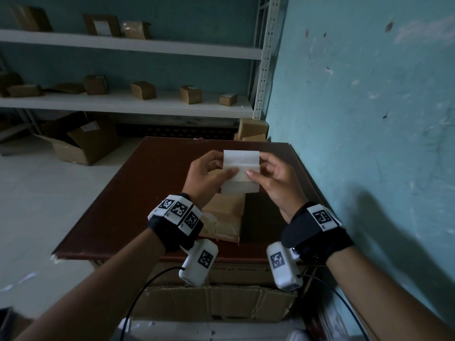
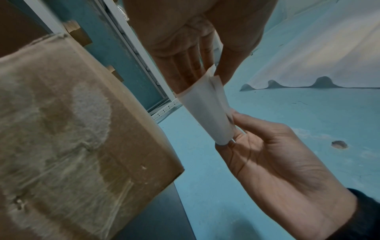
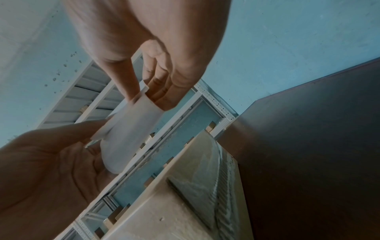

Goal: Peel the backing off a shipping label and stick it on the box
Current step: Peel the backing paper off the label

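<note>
Left hand (image 1: 206,177) and right hand (image 1: 273,179) pinch the label's (image 1: 241,166) side edges above the box (image 1: 225,215).

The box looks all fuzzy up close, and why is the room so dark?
Left wrist view: the cardboard box sits very near the lens and is blurred, while the label is sharper. Head view: dim light, a big shadow on the blue wall, shelves bent by the wide lens.
</note>
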The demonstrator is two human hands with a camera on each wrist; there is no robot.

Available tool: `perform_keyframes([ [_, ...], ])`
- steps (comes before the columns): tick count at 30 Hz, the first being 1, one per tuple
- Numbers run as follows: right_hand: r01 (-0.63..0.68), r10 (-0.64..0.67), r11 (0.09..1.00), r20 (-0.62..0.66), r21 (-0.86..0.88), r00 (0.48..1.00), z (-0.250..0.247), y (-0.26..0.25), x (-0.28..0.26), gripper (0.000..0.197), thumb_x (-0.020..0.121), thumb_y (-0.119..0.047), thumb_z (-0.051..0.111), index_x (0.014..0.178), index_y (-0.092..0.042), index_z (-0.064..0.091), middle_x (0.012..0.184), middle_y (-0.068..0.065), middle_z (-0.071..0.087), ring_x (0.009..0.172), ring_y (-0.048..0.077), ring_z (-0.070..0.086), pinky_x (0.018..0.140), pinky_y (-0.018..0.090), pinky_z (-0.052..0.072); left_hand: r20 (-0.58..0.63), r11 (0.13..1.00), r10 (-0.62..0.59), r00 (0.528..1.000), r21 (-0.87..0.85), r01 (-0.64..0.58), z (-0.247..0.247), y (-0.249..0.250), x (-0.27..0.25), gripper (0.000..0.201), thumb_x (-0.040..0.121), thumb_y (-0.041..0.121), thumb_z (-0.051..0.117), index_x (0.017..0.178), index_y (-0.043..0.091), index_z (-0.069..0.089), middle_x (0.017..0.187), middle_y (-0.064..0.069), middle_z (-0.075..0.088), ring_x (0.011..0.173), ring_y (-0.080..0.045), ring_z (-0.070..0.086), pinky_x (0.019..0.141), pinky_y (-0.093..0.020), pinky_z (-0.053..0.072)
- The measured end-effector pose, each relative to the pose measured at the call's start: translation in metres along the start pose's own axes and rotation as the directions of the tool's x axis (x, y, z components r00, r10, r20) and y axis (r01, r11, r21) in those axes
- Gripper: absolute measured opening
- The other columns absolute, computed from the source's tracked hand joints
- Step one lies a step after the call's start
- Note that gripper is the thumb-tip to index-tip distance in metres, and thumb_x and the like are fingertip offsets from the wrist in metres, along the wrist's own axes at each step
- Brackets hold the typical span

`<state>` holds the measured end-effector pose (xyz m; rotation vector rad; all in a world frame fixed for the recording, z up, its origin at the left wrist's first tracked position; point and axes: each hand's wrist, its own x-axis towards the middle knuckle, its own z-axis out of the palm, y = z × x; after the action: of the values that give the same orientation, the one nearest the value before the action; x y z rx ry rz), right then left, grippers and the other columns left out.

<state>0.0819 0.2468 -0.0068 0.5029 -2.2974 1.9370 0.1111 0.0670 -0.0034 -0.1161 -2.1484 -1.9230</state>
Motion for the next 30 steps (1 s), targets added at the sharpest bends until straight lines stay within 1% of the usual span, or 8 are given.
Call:
perform_keyframes([
  [2, -0.009, 0.009, 1.000, -0.001, -0.002, 1.000, -0.0002, 0.0001, 0.0000, 0.045, 0.089, -0.016, 0.074, 0.130, -0.020, 0.059, 0.116, -0.002, 0.070, 0.107, 0.011, 0.067, 0.095, 0.042, 0.058, 0.004, 1.000, -0.008, 1.000, -0.002, 0.008, -0.0001, -0.0007, 0.0005, 0.030, 0.088, 0.019, 0.074, 0.115, 0.012, 0.063, 0.109, -0.009, 0.067, 0.102, -0.023, 0.069, 0.069, -0.038, 0.061],
  [4, -0.016, 0.016, 1.000, -0.006, -0.013, 1.000, 0.0000, -0.0001, 0.0002, 0.049, 0.088, -0.017, 0.075, 0.134, -0.018, 0.057, 0.118, -0.002, 0.070, 0.108, 0.012, 0.067, 0.095, 0.042, 0.058, 0.011, 1.000, -0.012, 1.000, -0.001, 0.012, -0.0002, -0.0009, 0.0004, 0.032, 0.088, 0.019, 0.074, 0.117, 0.013, 0.062, 0.110, -0.008, 0.068, 0.101, -0.023, 0.069, 0.069, -0.036, 0.060],
  [7, -0.015, 0.015, 1.000, -0.018, -0.023, 1.000, 0.0005, -0.0002, 0.0005, 0.052, 0.087, -0.015, 0.076, 0.136, -0.016, 0.056, 0.119, -0.002, 0.069, 0.108, 0.012, 0.067, 0.095, 0.043, 0.058, 0.018, 1.000, -0.009, 1.000, 0.001, 0.009, -0.0005, -0.0015, 0.0008, 0.032, 0.088, 0.019, 0.074, 0.118, 0.012, 0.062, 0.111, -0.009, 0.068, 0.102, -0.022, 0.069, 0.072, -0.040, 0.062],
  [14, -0.022, 0.022, 1.000, -0.026, -0.013, 0.999, 0.0011, -0.0013, 0.0001, 0.052, 0.086, -0.010, 0.076, 0.134, -0.015, 0.057, 0.117, -0.004, 0.069, 0.108, 0.011, 0.066, 0.096, 0.042, 0.057, 0.009, 1.000, -0.017, 1.000, -0.001, 0.017, 0.0003, -0.0025, 0.0018, 0.035, 0.088, 0.017, 0.074, 0.119, 0.012, 0.061, 0.113, -0.008, 0.069, 0.102, -0.021, 0.069, 0.074, -0.039, 0.062],
  [18, -0.021, 0.021, 1.000, -0.034, -0.003, 0.999, 0.0012, -0.0024, 0.0005, 0.051, 0.086, -0.008, 0.076, 0.133, -0.015, 0.058, 0.116, -0.004, 0.068, 0.107, 0.011, 0.066, 0.096, 0.040, 0.057, 0.016, 0.999, -0.033, 0.999, -0.002, 0.033, 0.0005, -0.0034, 0.0026, 0.035, 0.087, 0.019, 0.075, 0.119, 0.014, 0.061, 0.115, -0.007, 0.069, 0.104, -0.021, 0.068, 0.079, -0.044, 0.062],
  [20, -0.017, 0.017, 1.000, -0.039, -0.002, 0.999, 0.0007, -0.0027, 0.0005, 0.050, 0.086, -0.007, 0.075, 0.133, -0.015, 0.058, 0.117, -0.002, 0.068, 0.108, 0.011, 0.066, 0.095, 0.040, 0.057, 0.022, 0.999, -0.033, 0.999, -0.005, 0.033, 0.0009, -0.0030, 0.0024, 0.036, 0.088, 0.020, 0.074, 0.120, 0.013, 0.061, 0.114, -0.007, 0.069, 0.103, -0.021, 0.069, 0.079, -0.040, 0.062],
  [23, -0.015, 0.015, 1.000, -0.037, 0.002, 0.999, 0.0000, -0.0026, 0.0004, 0.050, 0.086, -0.006, 0.075, 0.132, -0.015, 0.058, 0.119, 0.000, 0.068, 0.109, 0.013, 0.066, 0.095, 0.039, 0.058, 0.020, 0.999, -0.026, 0.999, -0.018, 0.027, 0.0011, -0.0038, 0.0025, 0.036, 0.088, 0.018, 0.074, 0.120, 0.011, 0.061, 0.112, -0.007, 0.070, 0.099, -0.021, 0.070, 0.074, -0.032, 0.060],
  [30, -0.010, 0.010, 1.000, -0.035, 0.010, 0.999, 0.0009, -0.0026, 0.0006, 0.051, 0.086, -0.005, 0.074, 0.134, -0.012, 0.057, 0.118, -0.002, 0.068, 0.105, 0.008, 0.066, 0.094, 0.034, 0.058, 0.007, 1.000, -0.012, 1.000, -0.016, 0.012, 0.0010, -0.0064, 0.0037, 0.036, 0.087, 0.018, 0.076, 0.119, 0.011, 0.062, 0.110, -0.007, 0.070, 0.097, -0.019, 0.070, 0.068, -0.025, 0.056],
])
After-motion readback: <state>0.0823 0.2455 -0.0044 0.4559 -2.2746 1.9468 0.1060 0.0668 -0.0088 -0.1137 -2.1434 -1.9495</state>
